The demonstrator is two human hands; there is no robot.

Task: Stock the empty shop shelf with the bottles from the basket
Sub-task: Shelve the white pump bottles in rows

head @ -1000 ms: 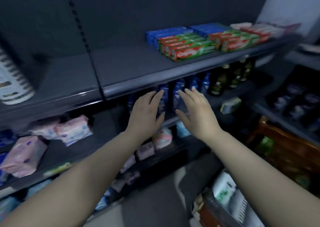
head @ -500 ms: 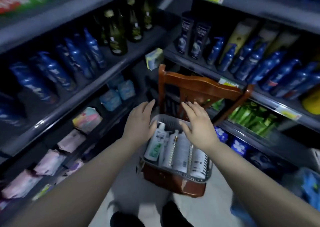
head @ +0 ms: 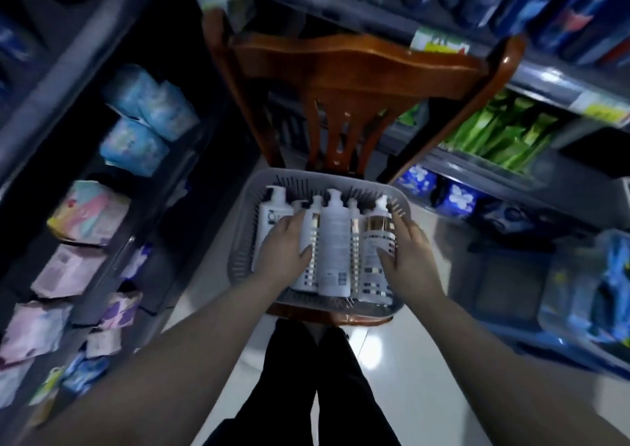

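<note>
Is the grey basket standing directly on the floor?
No, the grey basket rests on the seat of the wooden chair.

— What are we wearing, as far as we can see?

— Very little shows. Our left forearm [head: 170,360] and right forearm [head: 494,360] are bare along their whole visible length, right down to the wrists.

— And the hands?

— Bare as well. Our left hand [head: 284,251] and right hand [head: 409,258] are uncovered, and each thumb shows a plain nail, though the blur hides any finer detail.

— Anything below?

— Black trousers [head: 306,394]. They are plain dark cloth, and we can make out two separate legs with soft folds in them. The fabric looks matte and has no visible pattern.

— What about shoes?

— We cannot tell, because the ends of the trouser legs are hidden from us.
</note>
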